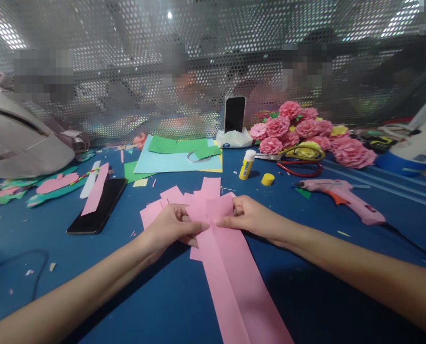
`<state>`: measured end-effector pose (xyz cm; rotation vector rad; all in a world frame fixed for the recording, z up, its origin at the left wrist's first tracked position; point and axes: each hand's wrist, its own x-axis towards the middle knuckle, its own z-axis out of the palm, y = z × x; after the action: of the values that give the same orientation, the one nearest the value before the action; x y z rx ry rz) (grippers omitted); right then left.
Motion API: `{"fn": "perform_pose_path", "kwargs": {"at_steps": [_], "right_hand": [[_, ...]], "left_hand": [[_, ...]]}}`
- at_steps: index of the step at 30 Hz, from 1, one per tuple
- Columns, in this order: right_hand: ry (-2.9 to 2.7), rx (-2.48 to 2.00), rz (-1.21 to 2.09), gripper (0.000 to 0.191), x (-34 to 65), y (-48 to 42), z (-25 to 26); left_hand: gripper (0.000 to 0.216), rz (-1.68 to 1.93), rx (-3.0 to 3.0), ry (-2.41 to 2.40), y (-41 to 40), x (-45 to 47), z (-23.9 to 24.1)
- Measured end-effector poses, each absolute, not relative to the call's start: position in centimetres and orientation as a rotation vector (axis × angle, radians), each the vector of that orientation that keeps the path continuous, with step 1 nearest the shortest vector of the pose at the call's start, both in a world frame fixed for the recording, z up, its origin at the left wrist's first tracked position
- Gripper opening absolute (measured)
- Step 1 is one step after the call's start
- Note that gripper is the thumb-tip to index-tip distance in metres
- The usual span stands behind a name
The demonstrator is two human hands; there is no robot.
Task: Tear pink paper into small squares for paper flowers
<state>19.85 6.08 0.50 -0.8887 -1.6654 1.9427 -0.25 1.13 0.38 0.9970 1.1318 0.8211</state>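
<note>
Between my two hands is a long strip of pink paper (230, 277), creased lengthwise and running down past the bottom of the view. My left hand (175, 223) pinches its far end from the left, thumb on top. From the right, my right hand (247, 215) grips the same end, its thumb near the crease. A short section of the strip stands folded up between the thumbs. Several smaller pink paper pieces (172, 195) lie just beyond and to the left, partly hidden by my left hand.
A glue stick (247, 165) stands uncapped by its yellow cap (268, 179). On the right lie scissors (299, 157), a pink glue gun (345, 196) and pink paper flowers (277, 126). A phone (98, 210) is at left, green paper (180, 145) and a propped phone (235, 114) behind.
</note>
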Motion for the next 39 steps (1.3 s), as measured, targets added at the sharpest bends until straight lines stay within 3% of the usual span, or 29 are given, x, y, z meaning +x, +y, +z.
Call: {"fn": "perform_pose_path", "kwargs": {"at_steps": [8, 30, 39], "right_hand": [[-1.628, -0.885, 1.935, 0.029, 19.84, 5.89, 0.78], [-1.606, -0.956, 1.915, 0.042, 19.70, 5.95, 0.53], [-1.595, -0.971, 1.857, 0.040, 19.79, 5.98, 0.45]], "left_hand": [[0.028, 0.827, 0.990, 1.097, 1.00, -0.32, 0.56], [0.036, 0.819, 0.998, 1.115, 1.07, -0.48, 0.27], [0.021, 0.878, 0.943, 1.080, 0.93, -0.33, 0.44]]}}
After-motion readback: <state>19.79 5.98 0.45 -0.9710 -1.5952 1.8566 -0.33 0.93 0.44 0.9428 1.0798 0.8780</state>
